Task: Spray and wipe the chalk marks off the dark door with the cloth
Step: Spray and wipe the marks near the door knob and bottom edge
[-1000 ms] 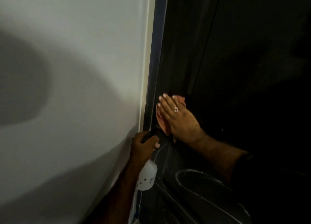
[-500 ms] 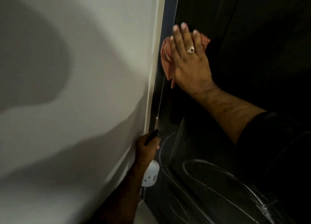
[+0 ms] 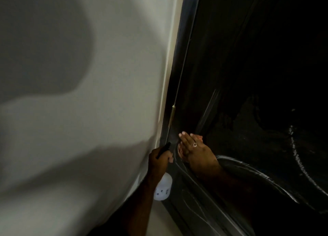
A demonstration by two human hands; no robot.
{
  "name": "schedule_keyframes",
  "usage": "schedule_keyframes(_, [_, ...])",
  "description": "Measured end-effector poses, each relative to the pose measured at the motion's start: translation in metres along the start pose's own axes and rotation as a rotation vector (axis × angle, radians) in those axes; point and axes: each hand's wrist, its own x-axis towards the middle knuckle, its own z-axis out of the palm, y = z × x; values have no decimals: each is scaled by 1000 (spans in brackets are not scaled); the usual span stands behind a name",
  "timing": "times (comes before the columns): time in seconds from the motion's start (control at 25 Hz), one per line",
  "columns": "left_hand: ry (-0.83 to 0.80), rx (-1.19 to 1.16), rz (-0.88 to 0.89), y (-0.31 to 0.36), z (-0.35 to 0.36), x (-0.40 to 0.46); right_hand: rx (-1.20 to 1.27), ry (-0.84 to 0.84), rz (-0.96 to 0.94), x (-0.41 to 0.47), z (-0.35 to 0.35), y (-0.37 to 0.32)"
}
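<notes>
The dark door (image 3: 248, 58) fills the right half of the view. White chalk marks (image 3: 296, 157) curve across its lower part. My right hand (image 3: 195, 150), a ring on one finger, lies flat with straight fingers on an orange-red cloth (image 3: 181, 149), pressing it against the door near the left edge. Only slivers of the cloth show around the hand. My left hand (image 3: 158, 160) grips the black head of a white spray bottle (image 3: 163, 188), which hangs down beside the door frame, just left of the right hand.
A pale wall (image 3: 79, 93) with soft shadows takes up the left half. A brass hinge (image 3: 171, 115) sits on the door's left edge above the hands. A strip of light floor (image 3: 159, 218) shows at the bottom.
My right hand has slid the cloth down the door's left edge, from high above the hinge to just beside the left hand. The left hand and bottle have stayed put.
</notes>
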Motion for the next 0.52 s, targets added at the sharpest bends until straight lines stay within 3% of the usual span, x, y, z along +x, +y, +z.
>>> schedule_keyframes(0.12, [-54, 29, 7, 13, 9, -13, -45, 247, 213, -14, -72, 53])
schedule_keyframes(0.24, [-100, -60, 118, 45, 19, -20, -11, 587, 423, -48, -128, 114])
schedule_keyframes(0.28, [-135, -75, 152, 59, 25, -23, 20, 628, 474, -65, -135, 127])
schedule_keyframes(0.4, [-272, -56, 228, 80, 44, -34, 39, 576, 528, -116, -106, 117])
schedule_keyframes(0.52, [-359, 91, 89, 53, 62, -47, 49, 405, 347, -156, -24, 54])
